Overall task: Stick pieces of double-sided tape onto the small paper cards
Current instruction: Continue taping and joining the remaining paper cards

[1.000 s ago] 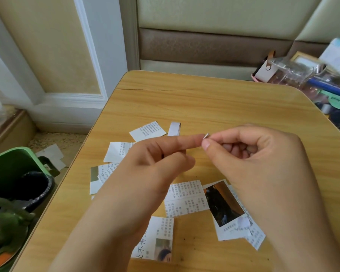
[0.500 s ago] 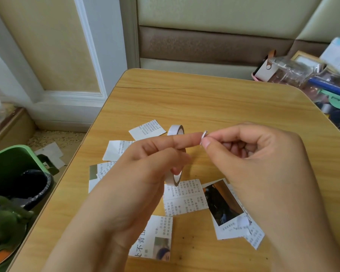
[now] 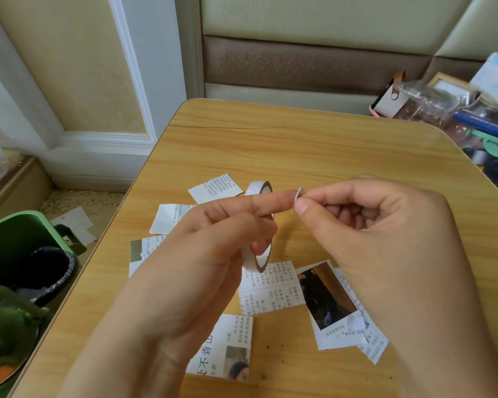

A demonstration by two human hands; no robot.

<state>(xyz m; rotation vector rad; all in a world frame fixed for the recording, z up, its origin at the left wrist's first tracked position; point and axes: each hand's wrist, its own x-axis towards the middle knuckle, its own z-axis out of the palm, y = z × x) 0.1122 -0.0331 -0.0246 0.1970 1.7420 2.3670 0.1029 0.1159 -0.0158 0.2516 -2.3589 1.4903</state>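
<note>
My left hand (image 3: 213, 242) holds a narrow white roll of double-sided tape (image 3: 259, 225) upright above the table, fingers curled round it and the index finger stretched along its top. My right hand (image 3: 371, 225) pinches the small free end of tape (image 3: 298, 196) between thumb and forefinger, just right of the roll. Several small paper cards lie below on the wooden table (image 3: 299, 147): printed text cards (image 3: 270, 288), a photo card (image 3: 328, 300), and a card with large characters (image 3: 224, 349).
A green bin (image 3: 18, 248) with a dark liner stands on the floor to the left of the table. Clutter of plastic bags and boxes (image 3: 457, 110) sits at the table's far right corner. A padded wall lies behind.
The roll has turned in my left hand, so its ring now shows. My right hand has drawn the tape end slightly away to the right.
</note>
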